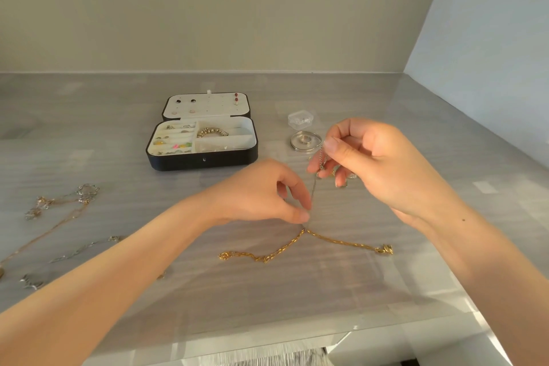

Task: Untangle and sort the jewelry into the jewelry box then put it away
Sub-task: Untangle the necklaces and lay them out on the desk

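A thin silver chain is pinched low by the left hand and high by the right hand, held taut above the table, while the gold chain is lifted at its middle just beneath, and the jewelry box is seen open behind.

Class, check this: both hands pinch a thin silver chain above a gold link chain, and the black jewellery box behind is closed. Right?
No. The head view shows the black rectangular jewellery box open; the left hand and right hand do pinch the thin silver chain above the gold link chain.
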Demonstrator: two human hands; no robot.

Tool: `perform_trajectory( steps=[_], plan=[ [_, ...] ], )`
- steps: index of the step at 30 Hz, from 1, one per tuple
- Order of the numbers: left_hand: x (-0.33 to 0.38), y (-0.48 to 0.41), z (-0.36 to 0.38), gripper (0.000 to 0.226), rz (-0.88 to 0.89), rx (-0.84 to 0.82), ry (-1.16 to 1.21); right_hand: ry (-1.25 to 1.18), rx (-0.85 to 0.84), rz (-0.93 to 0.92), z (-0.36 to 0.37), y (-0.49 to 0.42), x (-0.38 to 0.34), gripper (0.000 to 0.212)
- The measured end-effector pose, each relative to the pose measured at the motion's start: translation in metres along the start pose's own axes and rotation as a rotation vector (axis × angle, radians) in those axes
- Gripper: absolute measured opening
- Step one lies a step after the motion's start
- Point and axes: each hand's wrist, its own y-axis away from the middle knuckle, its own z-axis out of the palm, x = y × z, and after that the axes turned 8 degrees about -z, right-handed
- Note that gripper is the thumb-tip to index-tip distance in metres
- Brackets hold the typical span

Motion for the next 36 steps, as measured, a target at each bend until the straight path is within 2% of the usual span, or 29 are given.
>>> perform_trajectory(
  steps=[6, 8, 16, 21, 27, 36],
  plan=[
    [0.0, -0.001, 0.004, 0.013, 0.014, 0.015, -0.024, 0.0, -0.007, -0.002, 0.0, -0.003, 0.002, 0.016],
    [-0.001, -0.001, 0.004, 0.008, 0.006, 0.022, -0.026, 0.013, 0.001, 0.006, 0.001, -0.004, 0.004, 0.016],
    [-0.015, 0.006, 0.0, 0.005, -0.059, 0.074, 0.008, 0.041, 0.098, 0.112, 0.01, -0.005, 0.024, 0.018],
    [-0.016, 0.008, 0.003, 0.009, -0.125, 0.138, 0.02, 0.007, 0.065, 0.225, 0.022, -0.008, 0.034, 0.017],
    [-0.018, 0.006, 0.008, 0.011, -0.253, 0.245, -0.097, 0.203, -0.017, 0.248, 0.032, -0.021, 0.045, 0.02],
    [-0.015, 0.008, 0.009, 0.013, -0.305, 0.349, -0.272, 0.261, -0.097, 0.21, 0.04, -0.051, 0.049, 0.022]
  ],
)
